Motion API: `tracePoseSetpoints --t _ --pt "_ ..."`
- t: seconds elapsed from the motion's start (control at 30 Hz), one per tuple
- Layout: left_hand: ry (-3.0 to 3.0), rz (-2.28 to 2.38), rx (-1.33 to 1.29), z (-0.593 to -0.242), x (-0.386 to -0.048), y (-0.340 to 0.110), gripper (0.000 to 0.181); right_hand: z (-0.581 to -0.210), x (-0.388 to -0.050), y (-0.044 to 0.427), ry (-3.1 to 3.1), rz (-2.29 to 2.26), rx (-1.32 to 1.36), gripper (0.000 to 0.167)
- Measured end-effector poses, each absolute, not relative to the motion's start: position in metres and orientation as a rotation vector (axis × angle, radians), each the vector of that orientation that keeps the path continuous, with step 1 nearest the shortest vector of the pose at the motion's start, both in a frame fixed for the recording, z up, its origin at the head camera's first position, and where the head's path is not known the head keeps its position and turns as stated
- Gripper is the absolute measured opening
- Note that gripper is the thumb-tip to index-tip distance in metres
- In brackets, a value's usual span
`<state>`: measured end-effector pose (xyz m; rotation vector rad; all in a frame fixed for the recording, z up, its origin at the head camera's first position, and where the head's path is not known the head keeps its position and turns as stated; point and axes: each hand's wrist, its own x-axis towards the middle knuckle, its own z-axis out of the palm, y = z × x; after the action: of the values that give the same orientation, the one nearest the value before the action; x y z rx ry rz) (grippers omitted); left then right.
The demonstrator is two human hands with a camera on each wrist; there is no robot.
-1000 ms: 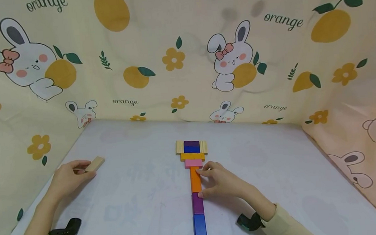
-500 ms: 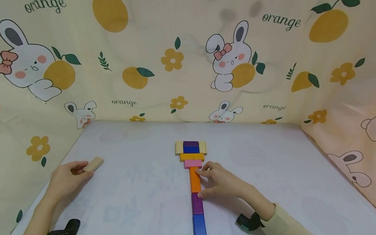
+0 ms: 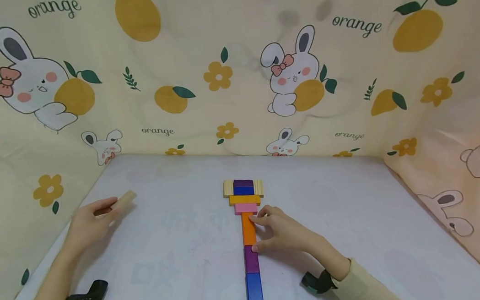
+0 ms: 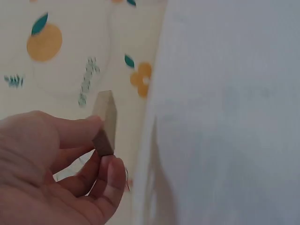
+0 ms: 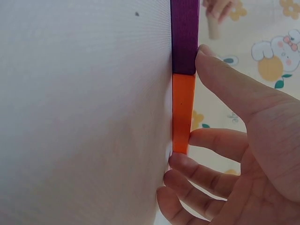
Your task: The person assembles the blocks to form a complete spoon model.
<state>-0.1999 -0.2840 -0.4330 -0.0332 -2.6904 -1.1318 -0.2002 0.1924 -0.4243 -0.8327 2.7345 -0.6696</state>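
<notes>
My left hand (image 3: pixel 89 225) pinches a plain wooden block (image 3: pixel 126 199) between thumb and fingers. In the left wrist view that block (image 4: pixel 108 123) is tilted and held up near the table's edge. At the centre, my right hand (image 3: pixel 286 232) touches a column of painted blocks from its right side. Its index fingertip is on the orange block (image 3: pixel 249 229), and its thumb is against the purple block (image 3: pixel 251 259) below. A blue block (image 3: pixel 254 291) ends the column nearest me. The right wrist view has the thumb beside the purple block (image 5: pixel 184 40) and fingers along the orange one (image 5: pixel 183 112).
Beyond the orange block lie a pink block (image 3: pixel 246 208) and a wider yellow block (image 3: pixel 245 199). Farther back, purple and blue blocks (image 3: pixel 244 191) sit between plain wooden blocks (image 3: pixel 228 188). A printed cloth (image 3: pixel 185 57) walls the white table (image 3: pixel 181 263) on its back and sides.
The left hand has lifted slightly and moved a little right, turning the wooden block so its narrow side shows. My right hand and the block column stay put.
</notes>
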Motion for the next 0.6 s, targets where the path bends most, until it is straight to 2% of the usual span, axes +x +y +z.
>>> tracePoseSetpoints --t 0.2,0.6 --pt "-2.603 -1.247 -0.155 -0.420 -0.203 -0.251 0.043 -0.424 -0.200 0.191 2.736 -0.656 -0.827 0.080" --pt "-2.575 -1.345 -0.459 -0.415 -0.240 -0.196 0.039 -0.422 -0.198 0.192 2.748 -0.652 -0.804 0.078"
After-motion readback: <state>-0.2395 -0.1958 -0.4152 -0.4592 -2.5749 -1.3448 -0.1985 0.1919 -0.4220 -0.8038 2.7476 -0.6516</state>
